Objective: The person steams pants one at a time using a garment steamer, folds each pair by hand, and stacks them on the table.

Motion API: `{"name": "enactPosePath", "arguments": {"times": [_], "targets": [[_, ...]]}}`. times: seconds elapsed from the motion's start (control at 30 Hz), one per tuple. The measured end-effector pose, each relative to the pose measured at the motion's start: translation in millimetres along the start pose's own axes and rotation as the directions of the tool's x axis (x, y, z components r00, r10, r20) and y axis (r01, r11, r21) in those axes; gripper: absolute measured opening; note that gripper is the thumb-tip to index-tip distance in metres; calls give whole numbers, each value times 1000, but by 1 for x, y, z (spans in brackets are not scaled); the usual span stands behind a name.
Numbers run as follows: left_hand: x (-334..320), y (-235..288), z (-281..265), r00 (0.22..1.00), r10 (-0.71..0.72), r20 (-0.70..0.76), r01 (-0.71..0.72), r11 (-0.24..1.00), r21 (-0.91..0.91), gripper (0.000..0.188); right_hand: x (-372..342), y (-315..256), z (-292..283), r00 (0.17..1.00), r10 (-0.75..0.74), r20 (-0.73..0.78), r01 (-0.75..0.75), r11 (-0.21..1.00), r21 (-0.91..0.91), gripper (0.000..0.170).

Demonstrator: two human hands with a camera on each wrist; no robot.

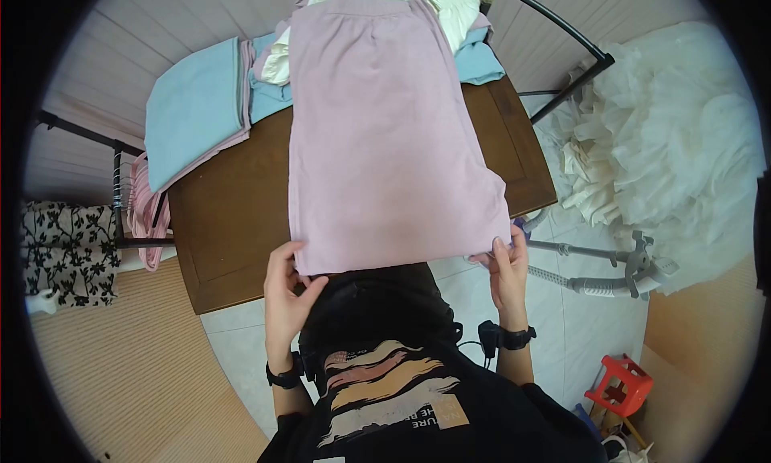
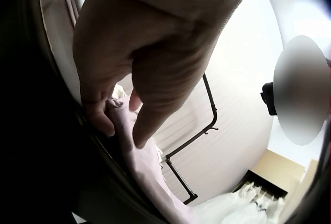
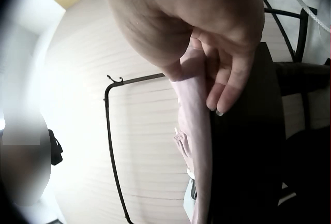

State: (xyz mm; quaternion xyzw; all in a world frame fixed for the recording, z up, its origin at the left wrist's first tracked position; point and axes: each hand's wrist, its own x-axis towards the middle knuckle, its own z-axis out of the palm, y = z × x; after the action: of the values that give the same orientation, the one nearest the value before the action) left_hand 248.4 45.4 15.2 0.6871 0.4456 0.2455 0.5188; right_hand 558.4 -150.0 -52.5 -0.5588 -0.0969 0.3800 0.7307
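Pale pink elastic-waist pants lie lengthwise over the brown table, the waistband at the far end and the straight near edge along the table's front. At the near left corner, my left hand has the cloth edge between its thumb and fingers. My right hand pinches the near right corner, thumb on top and fingers beneath. Both wrist views show the pink cloth edge-on, between thumb and fingers of the left hand and of the right hand.
Folded blue and pink clothes sit at the table's back left. Cream garments are heaped behind the pants. To the right are white tulle, a grey steamer hose and a red stool. Pink hangers hang left of the table.
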Motion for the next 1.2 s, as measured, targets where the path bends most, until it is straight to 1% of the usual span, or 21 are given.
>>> {"name": "enactPosePath", "arguments": {"times": [0.03, 0.1, 0.2, 0.23, 0.3, 0.33, 0.47, 0.53, 0.6, 0.63, 0.8, 0.83, 0.9, 0.93, 0.97, 1.0, 1.03, 1.1, 1.13, 1.17, 1.2], "targets": [[-1, 5, -1, 1000, 2, -10, -2, 1000, 3, 54, 1, -2, 1, 999, -36, 15, 37, 993, -111, 32], [0, 16, 4, 995, 101, 13, -99, 933, 345, 51, 0, -9, 3, 997, -73, 13, 74, 977, -201, 45], [1, 14, 10, 981, 190, -44, -156, 901, 405, 46, 0, -18, 11, 889, -412, 202, 456, 840, -295, 66], [1, 10, 11, 968, 247, -43, -203, 871, 447, 45, 1, -24, 7, 885, -416, 209, 462, 837, -291, 66], [5, 2, 12, 942, 329, -69, -260, 841, 474, 44, 3, -37, -4, 849, -340, 404, 528, 527, -666, 57], [8, -1, 13, 910, 406, -85, -312, 806, 502, 42, 7, -33, 1, 849, -413, 329, 517, 527, -674, 43], [19, -1, 17, 875, 471, -110, -342, 763, 549, 37, 26, -36, 7, 766, -526, 370, 597, 368, -712, 38], [27, 8, 11, 835, 518, -184, -378, 784, 492, 32, 41, -54, 19, 554, -701, 449, 745, 177, -643, 34], [32, 31, 0, 762, 587, -275, -401, 760, 511, 29, 50, -83, 31, 461, -763, 454, 810, 153, -566, 30], [31, 44, -7, 733, 602, -315, -405, 759, 509, 30, 57, -97, 34, 332, -805, 492, 876, 69, -478, 28], [-3, 83, -60, 459, 856, -237, -652, 506, 566, 13, 15, -142, 46, 24, -921, 390, 965, -80, -249, 7], [-13, 87, -64, 410, 881, -235, -720, 471, 511, 13, 1, -131, 60, 17, -975, 222, 991, -13, -133, 13], [-31, 81, -60, 342, 882, -324, -815, 450, 365, 15, -4, -136, 69, -124, -988, 93, 925, -81, 371, 12], [-39, 80, -72, 370, 896, -247, -860, 431, 274, 17, -6, -148, 57, -107, -989, 97, 927, -64, 370, 12], [-47, 79, -77, 383, 890, -246, -853, 443, 275, 17, -8, -164, 33, -6, -855, 519, 922, 196, 334, 10], [-55, 76, -83, 612, 780, -128, -757, 625, 192, 16, -12, -171, 20, 68, -543, 837, 890, 412, 195, 7], [-57, 81, -82, 787, 617, 7, -612, 780, 134, 17, -16, -161, 18, 71, -540, 839, 886, 420, 195, 7], [-45, 79, -65, 802, 594, -69, -578, 799, 165, 13, -18, -131, 14, 525, -521, 673, 785, 602, -146, 8], [-44, 75, -63, 867, 490, -89, -464, 860, 210, 11, -20, -124, 11, 524, -517, 677, 784, 604, -145, 8], [-41, 69, -61, 918, 380, -112, -344, 905, 251, 12, -22, -118, 8, 689, -466, 555, 690, 657, -305, 7], [-32, 61, -60, 910, 399, -116, -370, 905, 210, 16, -22, -114, 6, 821, -407, 400, 562, 698, -443, 8]]}}
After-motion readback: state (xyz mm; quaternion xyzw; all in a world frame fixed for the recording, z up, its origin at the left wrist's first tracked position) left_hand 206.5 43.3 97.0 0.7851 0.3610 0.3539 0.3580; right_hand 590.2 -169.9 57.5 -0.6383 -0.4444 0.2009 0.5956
